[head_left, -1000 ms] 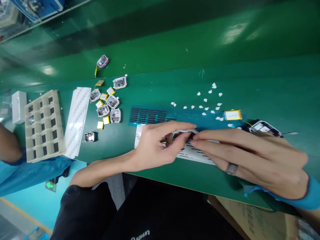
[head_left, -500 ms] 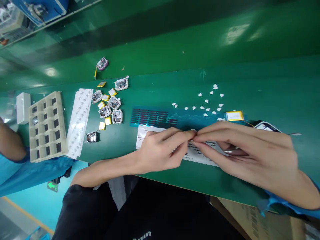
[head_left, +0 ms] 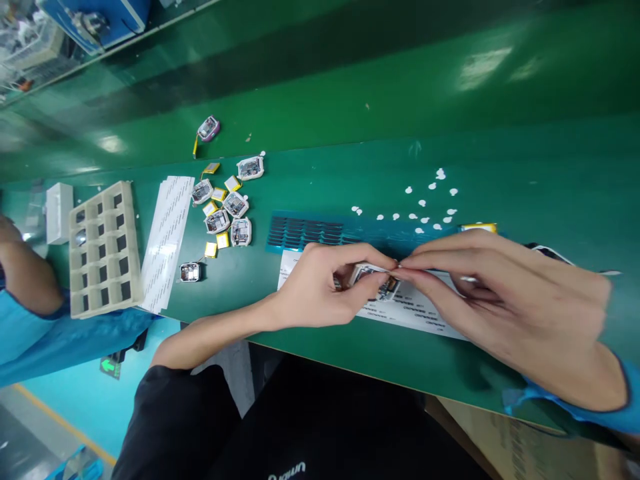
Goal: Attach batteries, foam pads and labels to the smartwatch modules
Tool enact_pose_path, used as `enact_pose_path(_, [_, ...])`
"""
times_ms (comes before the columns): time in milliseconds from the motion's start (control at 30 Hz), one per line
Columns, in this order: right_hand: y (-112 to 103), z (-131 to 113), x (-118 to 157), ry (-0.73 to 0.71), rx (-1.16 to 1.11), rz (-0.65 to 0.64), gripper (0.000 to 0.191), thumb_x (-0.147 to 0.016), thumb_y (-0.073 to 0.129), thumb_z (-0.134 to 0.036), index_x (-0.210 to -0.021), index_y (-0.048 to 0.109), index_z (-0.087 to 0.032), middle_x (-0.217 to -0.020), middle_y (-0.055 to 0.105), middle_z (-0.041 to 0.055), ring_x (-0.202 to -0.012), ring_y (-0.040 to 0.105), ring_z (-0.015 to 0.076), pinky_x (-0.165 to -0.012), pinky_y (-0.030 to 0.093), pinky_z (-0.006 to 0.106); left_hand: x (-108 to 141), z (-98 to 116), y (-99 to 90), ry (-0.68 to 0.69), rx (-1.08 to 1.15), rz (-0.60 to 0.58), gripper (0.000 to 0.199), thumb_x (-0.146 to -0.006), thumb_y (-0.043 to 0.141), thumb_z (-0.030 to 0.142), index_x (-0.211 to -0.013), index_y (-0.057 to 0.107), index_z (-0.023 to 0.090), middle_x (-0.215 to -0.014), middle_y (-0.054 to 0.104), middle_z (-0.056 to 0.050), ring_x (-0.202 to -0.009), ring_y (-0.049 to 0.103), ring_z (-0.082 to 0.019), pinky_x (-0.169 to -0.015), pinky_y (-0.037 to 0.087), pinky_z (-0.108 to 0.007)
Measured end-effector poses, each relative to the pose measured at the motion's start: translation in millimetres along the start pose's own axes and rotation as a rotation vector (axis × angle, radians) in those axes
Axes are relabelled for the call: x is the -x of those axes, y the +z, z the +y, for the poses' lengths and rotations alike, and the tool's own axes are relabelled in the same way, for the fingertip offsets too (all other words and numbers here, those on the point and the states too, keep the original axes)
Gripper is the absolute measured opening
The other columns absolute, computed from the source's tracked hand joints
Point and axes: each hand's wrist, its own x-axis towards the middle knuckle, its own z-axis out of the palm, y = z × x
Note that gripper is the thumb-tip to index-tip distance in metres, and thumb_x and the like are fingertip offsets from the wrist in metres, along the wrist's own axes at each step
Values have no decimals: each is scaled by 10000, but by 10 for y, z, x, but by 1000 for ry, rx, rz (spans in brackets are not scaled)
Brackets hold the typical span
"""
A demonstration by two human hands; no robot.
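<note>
while the left hand (head_left: 325, 287) clamps a white watch case (head_left: 392, 289) above a printed sheet (head_left: 420, 315) and the right hand (head_left: 515, 300) pinches thumb and finger together at its rim, on what cannot be told, firm support and light pressure seem best, at a green bench (head_left: 310, 177) near a co-worker's blue sleeve (head_left: 23, 327).

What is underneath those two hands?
A printed white sheet shows beneath and between them. The left hand, holding a small white case, and the right hand hide part of it; anything else directly under them cannot be seen.
</note>
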Motion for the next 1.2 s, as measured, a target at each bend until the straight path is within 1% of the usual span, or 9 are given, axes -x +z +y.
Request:
enact_pose_path(100, [-44,43,62,-84,130,-56,318,-942,653,-27,-1166,667,-253,-1009,797,-28,-775,758,106,-584,588,219,-24,-8,-19,-149,229,-86,127,-945,647,274,-900,704,171,-542,561,41,-417,452,-64,-376,314,-195])
enact_pose_path(267, [-155,123,134,-221,223,-160,415,-1044,557,-142,-1440,576,-265,-1145,798,-3,-789,767,111,-551,571,251,-20,7,-20,-225,399,-109,114,-908,721,276,-883,674,175,-517,548,57,-386,499,-60,-346,363,-174])
enact_pose_path(433, [-102,150,147,-226,290,-102,289,-1007,621,-124,-1287,656,-181,-1062,809,3,-736,732,75,-505,497,221,-8,30,8,-303,431,-89,58,-912,694,221,-914,680,164,-519,588,49,-372,560,-81,-357,441,-183])
enact_pose_path(567, [-76,170,119,-185,392,-44,400,-940,655,-67,-1308,651,-225,-1133,802,-20,-771,742,71,-507,490,204,-23,34,17,-284,475,-45,45,-925,679,194,-917,649,162,-620,620,47,-378,560,-58,-434,552,-210])
enact_pose_path(667, [-126,196,90,-300,379,-107,315,-1028,566,-117,-1320,632,-218,-1151,799,13,-696,724,97,-483,476,268,-21,30,10,-294,496,-63,43,-947,652,193,-949,617,168,-616,612,58,-398,598,-76,-458,571,-220])
enact_pose_path(767, [-165,224,98,-373,379,-182,276,-1081,461,-146,-1294,636,-163,-1132,800,53,-739,741,132,-543,510,301,-2,23,17,-287,500,-73,34,-953,623,182,-977,602,172,-608,621,55,-416,627,-87,-447,545,-199])
enact_pose_path(900, [-137,238,164,-317,323,-113,343,-1088,473,-179,-1399,616,-201,-1136,801,22,-758,746,131,-566,526,302,38,38,48,-224,394,32,54,-951,619,213,-981,589,179,-661,646,46,-431,641,-71,-419,489,-157])
enact_pose_path(1033, [-117,161,183,-260,256,-170,557,-1094,466,-186,-1642,373,-223,-1185,787,29,-843,782,158,-635,600,323,79,75,79,-94,178,95,64,-956,609,226,-978,562,187,-750,689,35,-477,674,-65,-417,463,-135])
enact_pose_path(1200, [-98,52,168,-310,274,-201,656,-1077,489,-174,-1681,244,-99,-1200,762,114,-962,795,217,-722,664,336,106,22,137,230,-161,221,73,-930,625,148,-959,569,184,-623,626,91,-446,591,-26,-432,406,-115])
